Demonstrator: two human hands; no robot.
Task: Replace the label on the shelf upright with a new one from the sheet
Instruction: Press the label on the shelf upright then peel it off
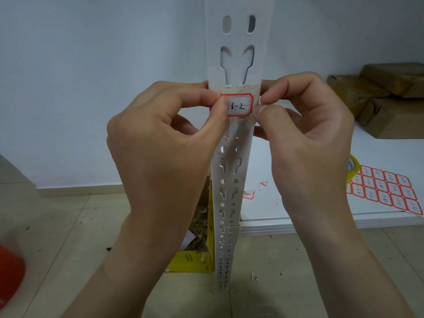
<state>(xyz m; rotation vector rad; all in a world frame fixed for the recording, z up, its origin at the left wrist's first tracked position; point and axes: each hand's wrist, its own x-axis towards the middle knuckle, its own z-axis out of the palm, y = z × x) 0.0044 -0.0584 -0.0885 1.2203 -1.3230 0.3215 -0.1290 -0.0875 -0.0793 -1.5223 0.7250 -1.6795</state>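
Shelf upright (234, 65): white, slotted, runs floor to top of view, dead centre. A yellowed band of tape or glue residue crosses it at hand height.

White shelf board (321, 216) low on the right, brown parcels (390, 95) stacked at its back. Yellow box (195, 260) on the floor just left of the upright's foot.

Left hand (165, 143): thumb and forefinger pinch together on the left end of the label, thumb covering its first characters, other fingers curled. Right hand (307, 134): thumb and forefinger tips nipped together at the upright's right edge, just beside the label; contact with the label itself cannot be made out. Its remaining fingers curl behind the post.

Label sheet (387, 191) lies on the shelf board, right, with a yellow tape roll (353, 168) touching its far corner.

Label (238, 105): red-bordered, handwritten, flat on the upright inside the residue band.

Torn red-and-white scraps (249, 195) on the board near the post.

Judgement: scraps suggest an old label is already off, so this reads as seating the new one. Next move calls for pressing outward from the centre, edges rubbed flat, label kept square to the post
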